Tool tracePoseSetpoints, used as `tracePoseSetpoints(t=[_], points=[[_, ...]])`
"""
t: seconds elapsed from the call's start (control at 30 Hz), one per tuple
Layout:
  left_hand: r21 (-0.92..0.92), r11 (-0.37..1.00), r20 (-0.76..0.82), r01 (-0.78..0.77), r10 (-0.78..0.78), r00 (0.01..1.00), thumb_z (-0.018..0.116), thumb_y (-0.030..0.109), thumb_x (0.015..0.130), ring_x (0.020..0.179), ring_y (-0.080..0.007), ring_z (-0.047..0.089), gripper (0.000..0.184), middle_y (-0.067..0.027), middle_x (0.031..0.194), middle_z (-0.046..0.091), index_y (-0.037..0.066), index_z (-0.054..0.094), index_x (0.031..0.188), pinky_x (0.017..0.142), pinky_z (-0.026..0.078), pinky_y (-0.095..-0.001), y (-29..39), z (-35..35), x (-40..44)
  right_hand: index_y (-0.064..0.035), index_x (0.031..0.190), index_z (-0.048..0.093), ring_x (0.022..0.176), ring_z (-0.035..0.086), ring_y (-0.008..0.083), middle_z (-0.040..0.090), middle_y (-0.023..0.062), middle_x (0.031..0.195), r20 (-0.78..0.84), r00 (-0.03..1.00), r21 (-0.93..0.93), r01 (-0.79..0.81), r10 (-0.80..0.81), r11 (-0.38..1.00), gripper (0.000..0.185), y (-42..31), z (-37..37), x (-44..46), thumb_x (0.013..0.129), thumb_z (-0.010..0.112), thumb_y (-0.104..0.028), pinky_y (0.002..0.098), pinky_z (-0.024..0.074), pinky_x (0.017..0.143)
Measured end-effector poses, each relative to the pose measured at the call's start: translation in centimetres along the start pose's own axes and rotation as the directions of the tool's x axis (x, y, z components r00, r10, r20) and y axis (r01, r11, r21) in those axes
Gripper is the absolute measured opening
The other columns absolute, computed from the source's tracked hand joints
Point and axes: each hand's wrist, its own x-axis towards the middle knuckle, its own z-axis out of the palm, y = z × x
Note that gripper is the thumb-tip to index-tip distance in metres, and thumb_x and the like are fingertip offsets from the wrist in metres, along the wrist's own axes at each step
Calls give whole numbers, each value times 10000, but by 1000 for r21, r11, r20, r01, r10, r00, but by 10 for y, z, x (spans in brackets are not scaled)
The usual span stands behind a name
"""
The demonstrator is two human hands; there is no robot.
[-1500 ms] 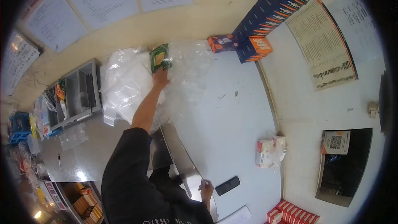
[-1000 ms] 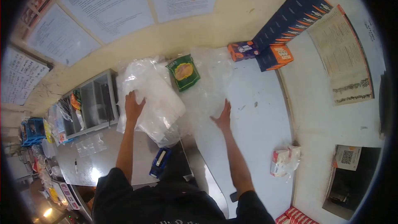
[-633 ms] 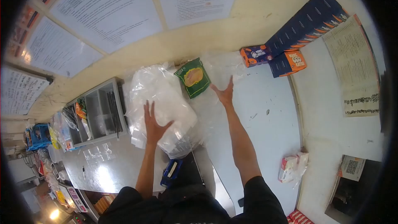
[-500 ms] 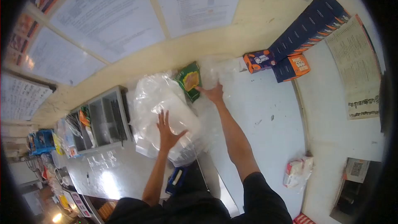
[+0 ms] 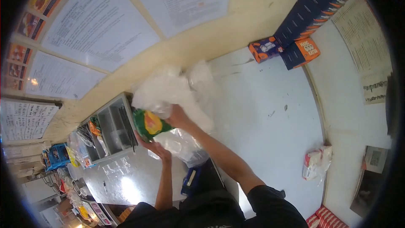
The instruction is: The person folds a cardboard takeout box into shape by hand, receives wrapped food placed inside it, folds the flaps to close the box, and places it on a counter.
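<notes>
A green packet [image 5: 149, 123] with a yellow patch is raised over the left part of the counter, beside the grey divided tray [image 5: 114, 128]. My left hand [image 5: 157, 148] has its fingers closed on the packet's lower edge. At the packet's right end, my right hand [image 5: 178, 118] is closed, with its fingers partly hidden by clear plastic. Behind and around both hands lies a heap of clear and white plastic bags [image 5: 192, 88].
Dark blue and orange boxes [image 5: 310, 10] are stacked at the back right. A red-and-white wrapped pack [image 5: 314, 163] lies on the counter's right side. Below the bags is a blue object [image 5: 191, 180]. A blue basket [image 5: 56, 157] stands far left.
The green packet has moved left and towards me, from the back of the bags to beside the tray. My right hand followed it left, and my left hand has taken hold of it.
</notes>
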Motion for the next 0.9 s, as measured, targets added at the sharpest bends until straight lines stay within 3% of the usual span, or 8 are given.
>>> tracePoseSetpoints(t=[0.13, 0.2, 0.3, 0.33, 0.4, 0.5, 0.63, 0.9], points=[[482, 876, 101, -23, -30, 994, 728, 416, 857, 1483, -366, 158, 844, -158, 1603, 181, 104, 303, 1516, 1174, 202, -562, 41, -4, 51, -5, 1218, 607, 1168, 567, 390, 601, 231, 1255, 611, 789, -204, 74, 68, 976, 570, -52, 21, -24, 808, 740, -378, 449, 444, 1011], [847, 464, 263, -260, 60, 963, 740, 383, 839, 1478, -390, 173, 701, -144, 1591, 249, 126, 474, 1434, 1169, 146, -596, 43, 6, 69, -7, 1247, 595, 1206, 541, 395, 567, 228, 1314, 607, 793, -89, 3, 52, 996, 631, -71, -11, -34, 797, 756, -419, 443, 418, 1046], [738, 542, 523, -402, -83, 849, 766, 362, 801, 1478, -414, 151, 593, -125, 1574, 301, 136, 595, 1321, 1169, 128, -611, 10, 11, 64, -18, 1304, 570, 1225, 539, 381, 535, 206, 1382, 389, 907, 219, 77, -159, 973, 745, -24, -54, -59, 763, 798, -476, 429, 419, 1066], [743, 537, 520, -399, -89, 850, 766, 362, 801, 1478, -414, 151, 593, -125, 1574, 301, 136, 595, 1321, 1169, 128, -611, -16, 4, 52, -26, 1267, 595, 1167, 588, 283, 561, 162, 1361, 469, 873, 304, -299, 131, 904, 657, -39, -107, -57, 773, 818, -398, 392, 483, 993], [716, 503, 660, -485, -262, 704, 800, 299, 748, 1476, -428, 153, 544, -101, 1587, 284, 135, 647, 1245, 1169, 121, -623, -70, -7, 35, -35, 1095, 657, 903, 665, 204, 658, 100, 1156, 260, 920, 589, -392, 294, 706, 363, 54, -120, -52, 806, 803, -201, 348, 553, 816], [670, 600, 665, -438, -222, 713, 822, 234, 695, 1482, -428, 139, 577, -117, 1593, 269, 129, 647, 1234, 1174, 109, -623, -77, -6, 34, -103, 1373, 466, 1198, 560, 299, 503, 144, 1411, -367, 795, -139, -560, 482, 817, 743, 129, -144, -35, 736, 828, -229, 448, 518, 891], [752, 556, 570, -353, -283, 771, 825, 177, 671, 1488, -433, 116, 618, -130, 1599, 254, 146, 633, 1258, 1176, 85, -636, -6, 17, 50, -182, 1491, 305, 1274, 478, 373, 409, 147, 1488, -466, 818, -440, -545, 337, 714, 976, 138, -126, 13, 689, 851, -288, 518, 465, 960], [741, 590, 513, -320, -191, 837, 655, 10, 755, 1501, -414, 90, 602, -126, 1607, 241, 189, 589, 1326, 1175, 90, -646, 34, 20, 26, -128, 1221, 631, 1133, 589, 352, 548, 138, 1328, 133, 933, -413, -254, 333, 875, 483, 142, -94, -38, 757, 763, -152, 440, 518, 907]])
